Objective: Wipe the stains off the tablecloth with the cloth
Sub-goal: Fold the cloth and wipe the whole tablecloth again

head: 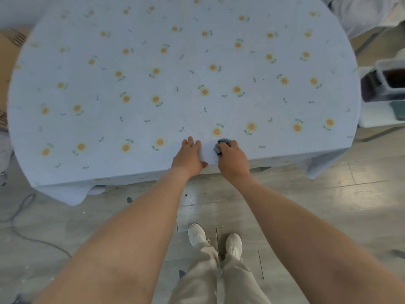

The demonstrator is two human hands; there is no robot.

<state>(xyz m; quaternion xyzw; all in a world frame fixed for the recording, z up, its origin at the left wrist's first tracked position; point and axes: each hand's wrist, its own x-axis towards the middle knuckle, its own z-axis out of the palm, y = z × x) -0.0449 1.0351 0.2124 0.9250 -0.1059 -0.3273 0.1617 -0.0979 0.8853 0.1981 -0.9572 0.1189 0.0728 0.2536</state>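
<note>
The person stands at the near edge of the counter, both bare arms stretched forward over it. A pale blue tablecloth (153, 84) printed with small orange flowers and green sprigs covers the whole counter and hangs over the near edge, with its corners drooping toward the floor at the near left and near right.

The right hand (232, 160) is down on the tablecloth close to the near edge, a little right of the middle. Its fingers are curled round a bunched grey cloth (221, 145), which pokes out in front of the knuckles and touches the fabric. The left hand (189, 155) lies just beside it, palm down and flat on the tablecloth, fingers straight and close together, thumb reaching toward the right hand. A narrow strip of tablecloth shows between the two hands.

A few tiny dark specks (198, 111) dot the tablecloth beyond the hands, toward the middle of the counter; they are too small to tell whether they are stains or print.

Beneath the arms are light trousers and white shoes (215, 240) on a grey plank floor. A dark cable (19, 216) loops over the floor at the left. Past the right edge of the counter stands a grey bin (385, 84), and a cardboard box (8, 53) sits off the far left corner.
</note>
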